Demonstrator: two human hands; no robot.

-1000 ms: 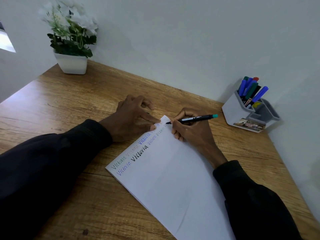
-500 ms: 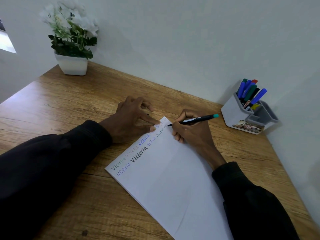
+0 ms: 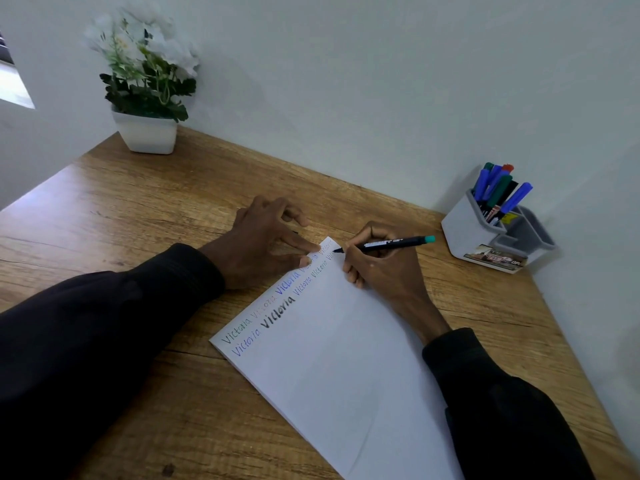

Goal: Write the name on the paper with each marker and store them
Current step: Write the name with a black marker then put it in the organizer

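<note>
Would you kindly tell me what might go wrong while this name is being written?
The marker tip sits at the paper's far corner, so a stroke may run onto the desk. The right hand rests beside fresh lettering and could smear it. The left hand pins only that corner, so the sheet might swivel.

The right hand point(image 3: 384, 271) has shifted the marker point(image 3: 391, 243) only slightly at the paper's point(image 3: 346, 358) far corner.

my left hand point(image 3: 266, 244) is splayed out, fingertips point(image 3: 313, 248) pressing down flat; right hand point(image 3: 381, 268) curled in a writing grip round the slim black teal-ended marker point(image 3: 391, 243)
</note>
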